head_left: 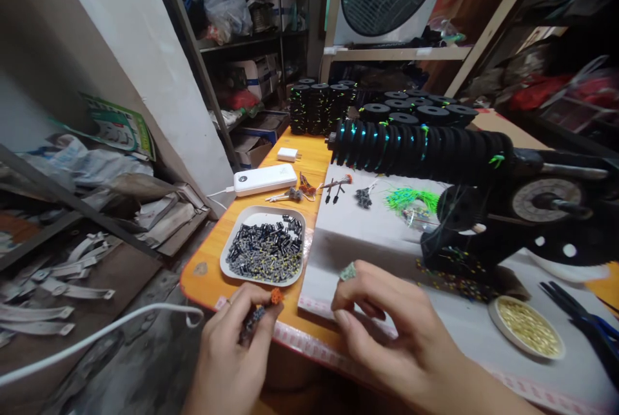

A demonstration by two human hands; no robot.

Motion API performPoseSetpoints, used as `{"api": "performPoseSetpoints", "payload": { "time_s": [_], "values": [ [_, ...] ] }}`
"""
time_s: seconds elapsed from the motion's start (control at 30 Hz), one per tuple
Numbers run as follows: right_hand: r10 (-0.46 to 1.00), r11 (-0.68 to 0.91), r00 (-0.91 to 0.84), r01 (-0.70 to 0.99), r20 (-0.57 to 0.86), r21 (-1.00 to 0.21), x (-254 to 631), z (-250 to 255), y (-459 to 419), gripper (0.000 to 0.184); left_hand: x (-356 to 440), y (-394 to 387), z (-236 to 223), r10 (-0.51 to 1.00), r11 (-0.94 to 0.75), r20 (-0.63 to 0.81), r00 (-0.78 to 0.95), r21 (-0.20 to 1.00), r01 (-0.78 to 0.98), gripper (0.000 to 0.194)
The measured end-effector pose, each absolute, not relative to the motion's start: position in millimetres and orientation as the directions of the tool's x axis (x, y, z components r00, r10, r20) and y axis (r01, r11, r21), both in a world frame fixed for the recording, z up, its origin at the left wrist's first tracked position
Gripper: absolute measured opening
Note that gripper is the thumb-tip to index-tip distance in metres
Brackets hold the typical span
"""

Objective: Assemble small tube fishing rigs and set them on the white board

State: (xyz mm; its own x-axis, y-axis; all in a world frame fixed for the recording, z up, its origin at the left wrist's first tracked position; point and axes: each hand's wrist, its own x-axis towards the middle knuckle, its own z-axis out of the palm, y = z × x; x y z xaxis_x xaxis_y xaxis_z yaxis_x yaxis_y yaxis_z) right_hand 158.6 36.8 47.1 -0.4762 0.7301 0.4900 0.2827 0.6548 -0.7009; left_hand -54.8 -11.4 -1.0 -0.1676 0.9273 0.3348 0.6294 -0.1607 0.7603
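My left hand [236, 344] is closed at the table's near edge, pinching a small dark piece with an orange tip [271, 302]. Just above it stands a white dish [232, 234] full of small black cylindrical parts [265, 247]. My right hand [391, 331] is curled over the white mat [367, 228], fingers pinched together with a small grey-green bit [347, 271] at its fingertips. The two hands are a short gap apart.
A black winding machine [507, 209] carries a long row of black spools [416, 147] with green thread. More spools [319, 106] stack behind. A power bank [265, 179], green threads [411, 199], a dish of gold bits [527, 326], black pliers [585, 318] and a white cable [97, 337] lie around.
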Motion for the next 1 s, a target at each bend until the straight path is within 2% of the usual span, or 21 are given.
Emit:
{"api": "performPoseSetpoints", "payload": {
  "time_s": [0.07, 0.13, 0.23, 0.33, 0.4, 0.47, 0.57, 0.7, 0.83, 1.0],
  "values": [
    [0.750, 0.628, -0.491, 0.317, 0.443, -0.711, 158, 45, 35, 0.012, -53, -10, -4, 0.938, -0.182, 0.327, -0.115, 0.747, 0.640, 0.010],
    [0.767, 0.606, -0.482, 0.327, 0.423, -0.725, 158, 43, 34, 0.013, -51, -10, -6, 0.956, -0.185, 0.288, -0.052, 0.733, 0.655, 0.022],
    [0.788, 0.579, -0.445, 0.306, 0.424, -0.756, 157, 40, 35, 0.014, -46, -13, -6, 0.961, -0.129, 0.250, -0.121, 0.788, 0.602, 0.030],
    [0.803, 0.562, -0.419, 0.300, 0.423, -0.770, 155, 38, 36, 0.015, -36, -16, -2, 0.940, -0.085, 0.190, -0.283, 0.934, 0.346, 0.014],
    [0.804, 0.564, -0.410, 0.292, 0.431, -0.773, 152, 37, 37, 0.015, -27, -17, 2, 0.938, -0.058, 0.099, -0.331, 0.989, 0.132, 0.016],
    [0.801, 0.567, -0.400, 0.264, 0.446, -0.781, 149, 36, 37, 0.016, -18, -16, 4, 0.945, -0.044, 0.034, -0.326, 0.999, -0.025, 0.020],
    [0.824, 0.516, -0.377, 0.194, 0.422, -0.835, 147, 34, 39, 0.013, -7, -14, 3, 0.960, -0.042, 0.000, -0.281, 0.989, -0.144, 0.020],
    [0.852, 0.441, -0.362, 0.107, 0.379, -0.891, 148, 32, 40, 0.011, 1, -14, 3, 0.976, -0.005, -0.049, -0.213, 0.970, -0.244, 0.019],
    [0.835, 0.468, -0.375, 0.102, 0.402, -0.878, 150, 36, 37, 0.012, 4, -17, 7, 0.991, 0.037, -0.061, -0.120, 0.980, -0.194, 0.017],
    [0.833, 0.489, -0.379, 0.166, 0.402, -0.856, 151, 43, 31, 0.013, 11, -20, 12, 0.971, 0.071, -0.131, -0.200, 0.958, -0.279, 0.026]
  ]
}}
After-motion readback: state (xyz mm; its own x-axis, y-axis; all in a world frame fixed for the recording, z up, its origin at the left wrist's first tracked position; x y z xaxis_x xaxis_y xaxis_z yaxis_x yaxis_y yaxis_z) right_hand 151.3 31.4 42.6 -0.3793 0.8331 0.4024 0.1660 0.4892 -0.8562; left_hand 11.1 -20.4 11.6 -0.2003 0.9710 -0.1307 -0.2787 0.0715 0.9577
